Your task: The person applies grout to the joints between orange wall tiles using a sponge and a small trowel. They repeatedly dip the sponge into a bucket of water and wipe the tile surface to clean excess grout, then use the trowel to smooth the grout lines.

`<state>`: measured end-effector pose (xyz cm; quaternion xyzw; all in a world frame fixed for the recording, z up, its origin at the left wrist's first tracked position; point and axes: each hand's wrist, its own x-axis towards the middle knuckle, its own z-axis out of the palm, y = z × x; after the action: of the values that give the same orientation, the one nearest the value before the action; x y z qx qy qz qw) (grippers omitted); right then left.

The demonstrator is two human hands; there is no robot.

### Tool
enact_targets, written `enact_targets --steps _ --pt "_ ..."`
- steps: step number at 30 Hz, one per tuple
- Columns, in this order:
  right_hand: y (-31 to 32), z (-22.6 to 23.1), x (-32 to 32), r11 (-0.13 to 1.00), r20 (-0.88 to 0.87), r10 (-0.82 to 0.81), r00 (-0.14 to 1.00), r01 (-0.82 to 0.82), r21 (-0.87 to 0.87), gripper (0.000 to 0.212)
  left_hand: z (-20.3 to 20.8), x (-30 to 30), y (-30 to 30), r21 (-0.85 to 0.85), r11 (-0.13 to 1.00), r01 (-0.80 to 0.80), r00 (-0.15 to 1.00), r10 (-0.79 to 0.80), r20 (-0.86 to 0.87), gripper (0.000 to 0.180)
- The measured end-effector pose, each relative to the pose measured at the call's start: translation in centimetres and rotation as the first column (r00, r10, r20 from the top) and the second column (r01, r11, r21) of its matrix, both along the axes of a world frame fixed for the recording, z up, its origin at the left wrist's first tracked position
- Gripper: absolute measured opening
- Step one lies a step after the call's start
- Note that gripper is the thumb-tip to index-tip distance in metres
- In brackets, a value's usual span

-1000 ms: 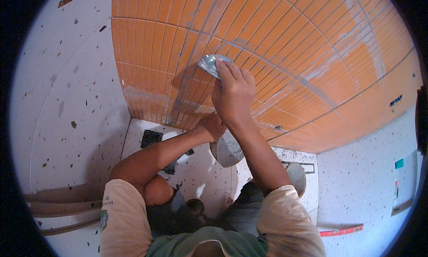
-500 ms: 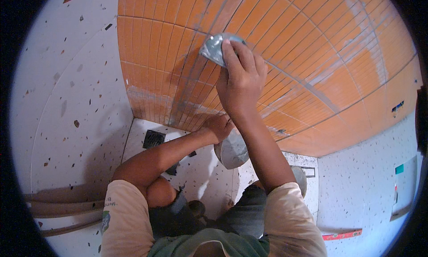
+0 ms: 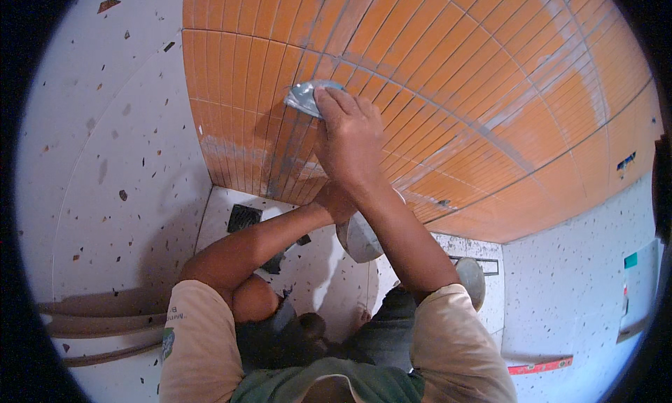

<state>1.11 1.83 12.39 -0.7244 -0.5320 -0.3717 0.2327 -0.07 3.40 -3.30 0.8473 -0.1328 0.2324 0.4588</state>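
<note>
R hand (image 3: 350,140) fingers clamped on grey sponge (image 3: 306,96), pressed flat vs orange tile wall (image 3: 448,67). L hand (image 3: 336,203) grips round pan (image 3: 360,238) below. Grout haze streaks mid-wall and right; wiping looks partway, much left.

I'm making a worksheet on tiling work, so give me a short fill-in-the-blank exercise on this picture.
1. The right hand presses a grey ____ against the wall.
2. The wall tiles under that hand are ____ in colour.
3. The left hand holds a grey bowl low down, ____ the right hand.
4. The dark square floor drain lies to the person's ____.

Missing words: sponge; orange; below; left
</note>
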Motion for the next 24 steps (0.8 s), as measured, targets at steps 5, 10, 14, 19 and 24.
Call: enact_targets --steps 5,10,14,19,24 --pt "-4.1 0.4 1.7 0.929 -0.035 -0.088 0.996 0.094 0.357 0.042 -0.1 -0.2 1.0 0.027 0.993 -0.118 0.896 0.118 -0.428 0.037" --pt "-6.9 0.2 4.3 0.876 -0.032 -0.237 0.971 0.228 0.425 0.044 0.0 -0.7 0.0 -0.073 0.995 -0.070 0.955 0.045 -0.293 0.041" --pt "-1.2 0.5 0.8 0.894 -0.031 -0.176 0.984 0.173 0.412 0.044 -4.2 1.4 0.5 0.059 0.993 -0.099 0.984 0.107 -0.142 0.041" --pt "3.1 1.0 -1.6 0.944 -0.074 0.002 0.997 0.023 0.330 0.042 -1.9 0.2 0.5 -0.202 0.969 0.143 0.948 -0.192 -0.252 0.040" --pt "1.6 0.3 0.1 0.851 -0.028 0.079 0.996 -0.053 0.522 0.039 1.5 -2.0 0.6 -0.080 0.997 0.002 0.969 -0.022 -0.248 0.040"
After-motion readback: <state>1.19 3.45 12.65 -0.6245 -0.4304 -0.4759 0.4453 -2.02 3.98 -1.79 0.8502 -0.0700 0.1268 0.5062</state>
